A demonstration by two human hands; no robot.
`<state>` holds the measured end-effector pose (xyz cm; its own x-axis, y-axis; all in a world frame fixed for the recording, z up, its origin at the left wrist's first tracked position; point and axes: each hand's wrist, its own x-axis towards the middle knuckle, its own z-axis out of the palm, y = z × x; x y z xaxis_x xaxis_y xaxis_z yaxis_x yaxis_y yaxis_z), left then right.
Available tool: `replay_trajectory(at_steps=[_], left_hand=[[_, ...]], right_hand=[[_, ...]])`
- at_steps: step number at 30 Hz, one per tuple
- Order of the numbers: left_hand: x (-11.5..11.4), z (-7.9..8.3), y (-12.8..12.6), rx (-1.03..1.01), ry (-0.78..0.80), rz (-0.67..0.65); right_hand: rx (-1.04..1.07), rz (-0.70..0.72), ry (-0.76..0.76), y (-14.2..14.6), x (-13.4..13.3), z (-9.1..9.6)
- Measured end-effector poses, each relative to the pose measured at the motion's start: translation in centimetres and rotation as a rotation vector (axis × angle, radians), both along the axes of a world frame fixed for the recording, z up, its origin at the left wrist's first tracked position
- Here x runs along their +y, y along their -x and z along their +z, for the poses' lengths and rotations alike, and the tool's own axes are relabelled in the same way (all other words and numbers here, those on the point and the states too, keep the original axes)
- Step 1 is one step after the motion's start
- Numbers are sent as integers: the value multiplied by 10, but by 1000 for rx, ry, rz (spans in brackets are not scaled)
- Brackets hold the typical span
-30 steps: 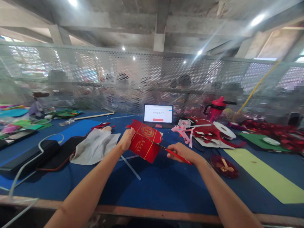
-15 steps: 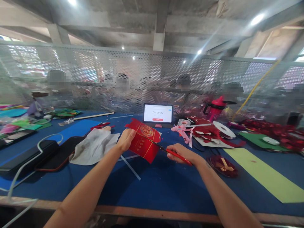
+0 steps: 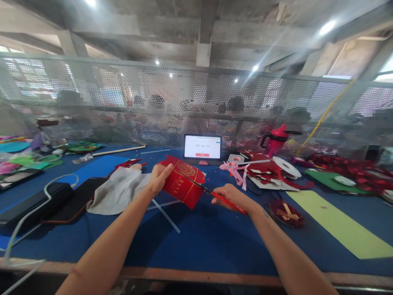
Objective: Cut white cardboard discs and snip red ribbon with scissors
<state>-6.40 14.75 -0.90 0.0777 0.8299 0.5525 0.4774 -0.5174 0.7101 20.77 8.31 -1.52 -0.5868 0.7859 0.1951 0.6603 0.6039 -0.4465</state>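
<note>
My left hand (image 3: 157, 178) grips the left edge of a red envelope (image 3: 181, 183) with gold print and holds it above the blue table (image 3: 199, 237). My right hand (image 3: 231, 196) is closed round the red handles of a pair of scissors (image 3: 221, 197). The scissor blades reach into the envelope's right side. Both forearms stretch out from the near edge of the table.
A tablet (image 3: 202, 147) showing a timer stands behind the envelope. A grey cloth (image 3: 118, 190) and a black phone (image 3: 75, 200) lie to the left. Red paper scraps and white tape rolls (image 3: 284, 166) lie to the right, beside a yellow-green sheet (image 3: 337, 223). A mesh screen (image 3: 184, 102) backs the table.
The envelope has turned a little in my left hand and the scissors have moved further into it. The timer has advanced by a second.
</note>
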Motion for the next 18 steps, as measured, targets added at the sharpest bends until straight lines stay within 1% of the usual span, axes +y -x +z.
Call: replay_trajectory(at_steps=[3, 5, 6, 8, 11, 13, 15, 16, 18], left_hand=[[0, 7, 0, -23, -45, -67], [-1, 11, -1, -29, -107, -46], [-2, 12, -3, -16, -128, -3], [-4, 14, -5, 54, -146, 130], [-9, 17, -9, 267, -124, 362], [-11, 17, -10, 414, -94, 474], [-10, 16, -10, 489, -58, 513], [-9, 15, -10, 491, -44, 511], [-6, 11, -9, 431, -36, 490]], right_hand=[[55, -52, -26, 0, 1, -2], [99, -89, -40, 0, 1, -3], [116, -101, -40, 0, 2, -4], [141, -109, -34, 0, 4, -7], [167, -112, -2, 1, 8, -14], [199, -112, 63, 4, 9, -17], [241, -111, 155, 7, 7, -17], [263, -112, 198, 9, 4, -17], [301, -113, 264, 12, -1, -14]])
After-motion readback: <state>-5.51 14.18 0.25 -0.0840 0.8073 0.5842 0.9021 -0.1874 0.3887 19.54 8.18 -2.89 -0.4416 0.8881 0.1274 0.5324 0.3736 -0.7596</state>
